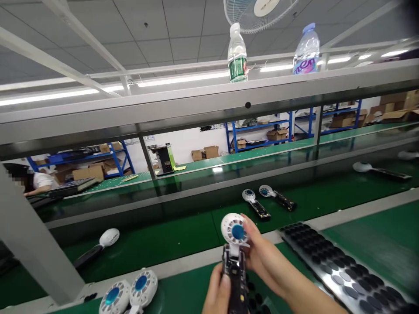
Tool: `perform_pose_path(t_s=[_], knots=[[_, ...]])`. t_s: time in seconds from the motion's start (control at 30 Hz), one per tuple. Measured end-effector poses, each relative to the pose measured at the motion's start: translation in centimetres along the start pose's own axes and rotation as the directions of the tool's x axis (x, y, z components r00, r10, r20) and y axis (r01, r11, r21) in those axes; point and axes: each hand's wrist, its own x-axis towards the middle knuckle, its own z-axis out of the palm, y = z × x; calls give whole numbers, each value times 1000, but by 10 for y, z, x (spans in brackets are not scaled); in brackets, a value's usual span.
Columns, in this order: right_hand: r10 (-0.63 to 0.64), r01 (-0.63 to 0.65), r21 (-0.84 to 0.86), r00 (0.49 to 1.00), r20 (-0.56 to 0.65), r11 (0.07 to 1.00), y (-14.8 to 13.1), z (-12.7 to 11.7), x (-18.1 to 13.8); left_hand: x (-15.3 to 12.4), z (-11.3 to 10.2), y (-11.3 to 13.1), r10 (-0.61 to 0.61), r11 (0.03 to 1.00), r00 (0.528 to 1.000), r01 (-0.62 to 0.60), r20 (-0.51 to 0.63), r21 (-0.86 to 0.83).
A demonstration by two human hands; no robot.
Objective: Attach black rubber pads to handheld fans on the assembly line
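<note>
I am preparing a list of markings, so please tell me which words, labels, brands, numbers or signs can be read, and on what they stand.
No text reads with certainty.
Blue-capped bottle: pink lettering, perhaps ending "em"; the whole word is unclear.
White-capped bottle: green label, print too small to read.
Fan hub: faint marking, too blurred to read.
Held device: no readable text.

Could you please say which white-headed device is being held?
The white-headed device at lower centre: the left hand grips its black handle, the right hand is at its head; others lie untouched.
</note>
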Motion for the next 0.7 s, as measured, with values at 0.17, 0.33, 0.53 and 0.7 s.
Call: perform_pose_path(t_s=[0.17,0.33,0.53,0.7], knots=[[-82,137,-562,989,122,816,50,-30,8,19,-11,13,-126,934,956,24,-266,-357],[4,268,-818,949,314,508,91,-58,-17,41,-13,18,-90,921,939,-49,-332,-387],[37,231,-912,965,259,340,73,-62,-35,50,-4,4,-98,951,986,53,-136,-303],[-8,172,-976,985,173,133,66,-26,-17,46,-5,-9,-98,966,987,64,-128,-251]])
